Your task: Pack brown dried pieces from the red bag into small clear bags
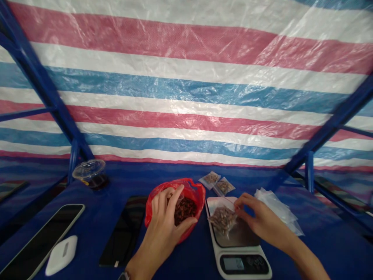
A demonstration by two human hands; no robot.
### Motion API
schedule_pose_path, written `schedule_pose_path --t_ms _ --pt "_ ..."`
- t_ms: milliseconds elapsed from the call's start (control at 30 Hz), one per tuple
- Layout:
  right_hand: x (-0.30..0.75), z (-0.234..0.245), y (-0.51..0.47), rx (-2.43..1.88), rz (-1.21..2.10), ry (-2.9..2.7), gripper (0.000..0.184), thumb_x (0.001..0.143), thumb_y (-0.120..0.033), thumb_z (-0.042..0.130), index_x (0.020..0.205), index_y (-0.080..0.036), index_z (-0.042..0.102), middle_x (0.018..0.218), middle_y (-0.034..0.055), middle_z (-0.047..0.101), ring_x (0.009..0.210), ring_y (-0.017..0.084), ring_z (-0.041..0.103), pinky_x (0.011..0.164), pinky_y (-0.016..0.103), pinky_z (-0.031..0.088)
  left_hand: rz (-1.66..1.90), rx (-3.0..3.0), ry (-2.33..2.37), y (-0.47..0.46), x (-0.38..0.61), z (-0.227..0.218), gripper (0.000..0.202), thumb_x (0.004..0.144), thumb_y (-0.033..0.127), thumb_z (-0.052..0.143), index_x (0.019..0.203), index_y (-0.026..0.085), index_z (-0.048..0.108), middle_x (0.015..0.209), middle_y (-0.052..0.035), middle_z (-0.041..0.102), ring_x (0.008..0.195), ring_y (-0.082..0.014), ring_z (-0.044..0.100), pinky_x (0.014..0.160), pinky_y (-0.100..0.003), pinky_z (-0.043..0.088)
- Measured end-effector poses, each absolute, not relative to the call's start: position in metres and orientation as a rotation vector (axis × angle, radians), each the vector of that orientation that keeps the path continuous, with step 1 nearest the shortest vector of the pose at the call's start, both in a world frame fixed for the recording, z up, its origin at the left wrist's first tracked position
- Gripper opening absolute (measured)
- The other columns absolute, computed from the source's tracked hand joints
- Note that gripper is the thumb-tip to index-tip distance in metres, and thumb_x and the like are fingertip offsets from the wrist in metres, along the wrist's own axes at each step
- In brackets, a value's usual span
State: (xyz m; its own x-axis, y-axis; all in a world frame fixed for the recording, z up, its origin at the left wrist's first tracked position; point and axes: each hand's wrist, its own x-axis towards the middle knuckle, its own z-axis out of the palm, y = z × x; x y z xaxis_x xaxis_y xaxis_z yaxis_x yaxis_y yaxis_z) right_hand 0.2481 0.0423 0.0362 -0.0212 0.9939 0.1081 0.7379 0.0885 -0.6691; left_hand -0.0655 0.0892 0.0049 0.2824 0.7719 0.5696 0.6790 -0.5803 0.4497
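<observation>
My left hand point(167, 214) reaches over a red plastic bag point(200, 193), its thumb and fingers spread apart above the dark brown dried pieces point(185, 210) inside. With thumb and fingers pinched, my right hand point(253, 212) grips the top edge of a small clear zip bag point(223, 221) partly filled with brownish dried bits. That bag is over the plate of a white kitchen scale point(217, 252); whether it rests on the plate I cannot tell. The scale's display point(234, 264) is lit, its digits too blurred to read surely.
Two filled zip bags point(210, 178) lie behind the scale, and flat clear bags point(278, 210) lie to its right. Leftward are a black phone point(125, 229), another phone point(43, 241), a white earbud case point(62, 254) and a lidded cup point(94, 177). Blue metal bars point(49, 85) frame striped sheeting point(186, 97).
</observation>
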Motion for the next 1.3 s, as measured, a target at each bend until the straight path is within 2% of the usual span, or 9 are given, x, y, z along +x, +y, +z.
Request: schedule_pose_path --t_ms 100,167,333,500,833,1100,1300 --pt "0.255 0.029 0.043 -1.680 0.515 -1.807 0.024 0.095 -0.039 0.056 0.103 -0.025 0.073 0.096 0.0051 0.069 0.089 0.022 0.066 0.083 0.034 0.051 1.186 2.481 1.359 0.091 -0.064 0.002 0.079 0.086 0.040 0.076 0.155 0.035 0.036 0.134 -0.0123 0.052 0.123 -0.0323 0.054 0.103 -0.052 0.049" --pt "0.261 0.027 0.045 -1.684 0.443 -1.747 0.028 0.095 -0.043 0.057 0.111 -0.027 0.073 0.096 0.0048 0.070 0.090 0.023 0.066 0.084 0.034 0.051 1.194 2.519 1.335 0.092 -0.063 -0.001 0.074 0.089 0.041 0.073 0.153 0.035 0.038 0.133 -0.0121 0.052 0.122 -0.0313 0.055 0.102 -0.051 0.050" --pt "0.278 0.019 0.052 -1.707 0.267 -1.564 0.031 0.095 -0.048 0.054 0.096 -0.024 0.074 0.095 0.0072 0.073 0.089 0.025 0.068 0.081 0.036 0.052 1.247 2.537 1.331 0.093 -0.059 -0.002 0.058 0.092 0.038 0.068 0.146 0.033 0.048 0.127 -0.0104 0.054 0.118 -0.0287 0.055 0.099 -0.047 0.052" --pt "0.279 0.014 0.052 -1.726 0.237 -1.507 0.032 0.095 -0.049 0.055 0.095 -0.024 0.075 0.096 0.0072 0.075 0.088 0.025 0.069 0.077 0.035 0.052 1.261 2.579 1.268 0.091 -0.058 0.002 0.046 0.095 0.032 0.065 0.140 0.032 0.054 0.125 -0.0085 0.057 0.115 -0.0260 0.056 0.098 -0.043 0.053" --pt "0.262 0.019 0.052 -1.663 0.311 -1.657 0.034 0.100 -0.046 0.051 0.094 -0.022 0.075 0.091 0.0073 0.072 0.085 0.023 0.065 0.081 0.035 0.050 1.215 2.615 1.207 0.088 -0.053 0.001 0.035 0.098 0.024 0.060 0.132 0.031 0.061 0.124 -0.0075 0.059 0.115 -0.0242 0.054 0.098 -0.041 0.053" --pt "0.255 0.027 0.045 -1.688 0.475 -1.762 0.032 0.101 -0.042 0.051 0.100 -0.023 0.076 0.090 0.0054 0.067 0.081 0.021 0.065 0.078 0.034 0.049 1.276 2.584 1.150 0.082 -0.044 0.006 0.028 0.098 0.019 0.059 0.123 0.030 0.066 0.117 -0.0062 0.062 0.110 -0.0222 0.056 0.096 -0.038 0.052" --pt "0.245 0.032 0.044 -1.631 0.575 -1.733 0.023 0.097 -0.037 0.058 0.088 -0.022 0.073 0.090 0.0038 0.064 0.079 0.019 0.064 0.076 0.032 0.049 1.258 2.439 1.099 0.077 -0.036 0.004 0.027 0.097 0.019 0.060 0.120 0.032 0.066 0.111 -0.0035 0.065 0.110 -0.0198 0.059 0.096 -0.035 0.051"
